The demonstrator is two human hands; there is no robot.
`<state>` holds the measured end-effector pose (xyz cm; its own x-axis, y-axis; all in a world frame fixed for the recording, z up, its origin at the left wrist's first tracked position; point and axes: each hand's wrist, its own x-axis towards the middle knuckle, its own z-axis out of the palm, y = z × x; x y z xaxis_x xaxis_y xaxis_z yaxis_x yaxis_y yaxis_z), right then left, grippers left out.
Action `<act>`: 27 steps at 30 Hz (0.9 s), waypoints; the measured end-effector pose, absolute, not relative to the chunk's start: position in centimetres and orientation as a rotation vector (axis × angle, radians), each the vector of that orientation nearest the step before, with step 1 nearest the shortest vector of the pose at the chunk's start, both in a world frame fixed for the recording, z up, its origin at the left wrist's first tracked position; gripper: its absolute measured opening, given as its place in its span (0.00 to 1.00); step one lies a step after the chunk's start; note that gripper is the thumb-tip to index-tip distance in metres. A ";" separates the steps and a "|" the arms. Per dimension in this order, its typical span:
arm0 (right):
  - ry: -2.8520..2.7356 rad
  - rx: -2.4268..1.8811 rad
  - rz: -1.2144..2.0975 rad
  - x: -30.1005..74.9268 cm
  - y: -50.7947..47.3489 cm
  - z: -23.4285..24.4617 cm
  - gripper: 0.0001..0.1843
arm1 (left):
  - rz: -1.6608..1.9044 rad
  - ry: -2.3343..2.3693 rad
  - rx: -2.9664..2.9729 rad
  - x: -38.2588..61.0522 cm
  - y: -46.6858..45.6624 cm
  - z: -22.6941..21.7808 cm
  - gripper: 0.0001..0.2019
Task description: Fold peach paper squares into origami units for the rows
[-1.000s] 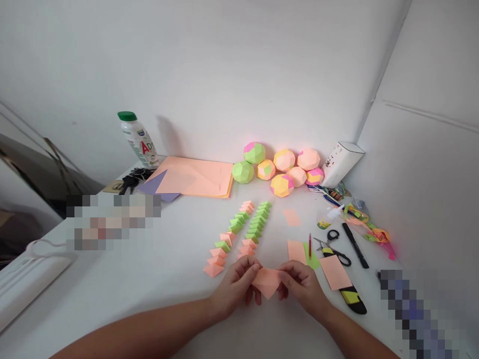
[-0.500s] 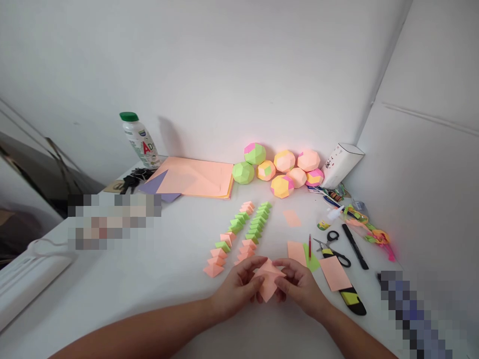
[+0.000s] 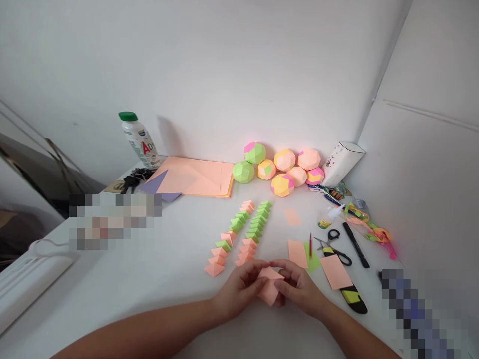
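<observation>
Between both hands, low in the middle of the view, is a small piece of folded peach paper [image 3: 271, 290]. My left hand [image 3: 243, 286] pinches its left side, thumb on the front face and index finger along the top. My right hand [image 3: 300, 288] grips the right side the same way, so the two index fingertips nearly meet above it. The fingers hide the back of the paper. Just beyond my left hand run two slanting rows of folded paper units, a left row [image 3: 214, 269] of peach and green and a right row [image 3: 258, 224] with green at the far end.
Faceted paper balls [image 3: 282, 185] cluster by the wall, right of a stack of peach sheets [image 3: 194, 177]. Scissors [image 3: 333, 244], a cutter [image 3: 354, 298], a black pen [image 3: 355, 244] and a glue bottle [image 3: 329, 217] lie at right. A white bottle [image 3: 144, 147] stands far left.
My hands have drawn slightly closer together around the peach paper. It has tilted, its lower tip shifting a little to the right, and its side points are now more covered.
</observation>
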<state>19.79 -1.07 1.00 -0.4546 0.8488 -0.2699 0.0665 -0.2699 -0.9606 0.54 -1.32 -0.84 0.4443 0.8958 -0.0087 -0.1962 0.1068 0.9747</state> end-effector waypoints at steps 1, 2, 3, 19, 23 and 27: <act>-1.410 -1.133 1.776 19.8 -1.1 0.9 0.21 | 0.904 0.703 1.163 0.5 -1.2 -0.8 0.15; -1.409 -1.119 1.770 19.8 -1.0 0.8 0.20 | 0.881 0.661 1.136 0.6 -1.2 -0.8 0.15; -1.408 -1.117 1.758 19.8 -1.0 0.7 0.19 | 0.859 0.632 1.115 0.6 -1.2 -0.8 0.16; -1.315 -1.134 1.660 20.0 -0.9 0.3 0.16 | 0.859 0.594 0.998 0.7 -1.0 -1.6 0.17; -1.312 -1.118 1.675 20.0 -1.0 0.2 0.14 | 0.863 0.477 0.947 0.7 -1.0 -1.0 0.16; -1.312 -1.121 1.681 19.9 -1.0 0.2 0.14 | 0.869 0.447 0.905 0.7 -0.9 -0.5 0.15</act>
